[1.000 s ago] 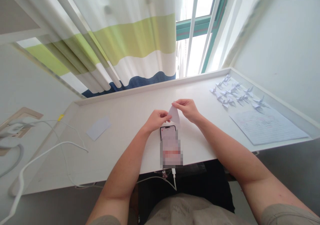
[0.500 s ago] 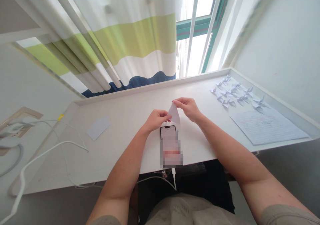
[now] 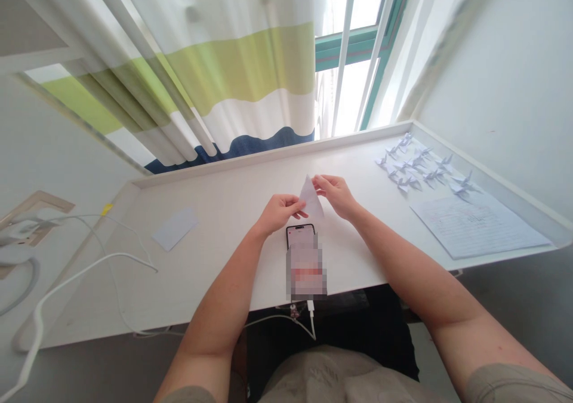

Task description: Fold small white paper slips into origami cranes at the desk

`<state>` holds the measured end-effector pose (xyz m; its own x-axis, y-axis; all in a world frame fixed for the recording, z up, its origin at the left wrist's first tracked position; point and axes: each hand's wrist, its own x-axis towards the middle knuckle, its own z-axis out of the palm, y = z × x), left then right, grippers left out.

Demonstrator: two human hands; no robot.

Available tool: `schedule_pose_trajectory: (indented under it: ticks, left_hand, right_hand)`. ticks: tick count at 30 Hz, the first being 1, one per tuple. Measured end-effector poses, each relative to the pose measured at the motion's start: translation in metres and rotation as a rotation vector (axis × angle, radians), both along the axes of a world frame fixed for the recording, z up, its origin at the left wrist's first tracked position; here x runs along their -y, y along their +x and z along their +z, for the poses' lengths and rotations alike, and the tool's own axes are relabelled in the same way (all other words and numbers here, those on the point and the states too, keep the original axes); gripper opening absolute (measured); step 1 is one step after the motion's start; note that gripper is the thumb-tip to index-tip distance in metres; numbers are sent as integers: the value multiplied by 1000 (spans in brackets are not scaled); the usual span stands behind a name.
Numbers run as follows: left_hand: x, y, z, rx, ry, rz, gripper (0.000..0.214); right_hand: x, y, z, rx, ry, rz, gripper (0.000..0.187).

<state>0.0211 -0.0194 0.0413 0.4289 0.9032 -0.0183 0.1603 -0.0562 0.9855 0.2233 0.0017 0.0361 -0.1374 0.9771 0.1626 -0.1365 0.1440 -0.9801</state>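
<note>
A white folded paper (image 3: 311,201), roughly triangular with its point upward, is held above the white desk just beyond the phone (image 3: 302,260). My left hand (image 3: 281,211) pinches its left edge between thumb and fingers. At the upper right edge, just below the point, the bent fingers of my right hand (image 3: 335,193) close on the paper; its fingertips are partly hidden behind the sheet. The phone lies face up between my forearms, its screen mostly blurred out, with a white charging plug (image 3: 311,307) at its near end.
Several paper cranes (image 3: 418,167) stand at the desk's back right, beside written sheets (image 3: 478,227). Blank paper (image 3: 174,228) lies on the left. A white cable (image 3: 102,258) runs from the wall socket over the desk (image 3: 224,206). A raised rim edges the back.
My right fingers have slid from the paper's tip down to its right edge, leaving the point exposed. The paper now stands more upright. My left hand has barely shifted.
</note>
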Motion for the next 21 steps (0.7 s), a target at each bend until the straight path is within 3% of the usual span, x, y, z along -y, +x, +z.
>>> schedule_pose_trajectory:
  ticks: [2, 6, 13, 21]
  left_hand:
    - [0, -2, 1, 16, -14, 15, 42]
    - [0, -1, 1, -3, -34, 2, 44]
    - [-4, 7, -5, 92, 140, 303, 40]
    - [-8, 7, -7, 157, 213, 415, 38]
  right_hand:
    - [2, 1, 1, 49, 12, 36, 56]
    - [3, 0, -1, 155, 77, -20, 58]
    - [8, -7, -5, 279, 148, 93, 50]
    - [9, -13, -5, 309, 165, 82, 49]
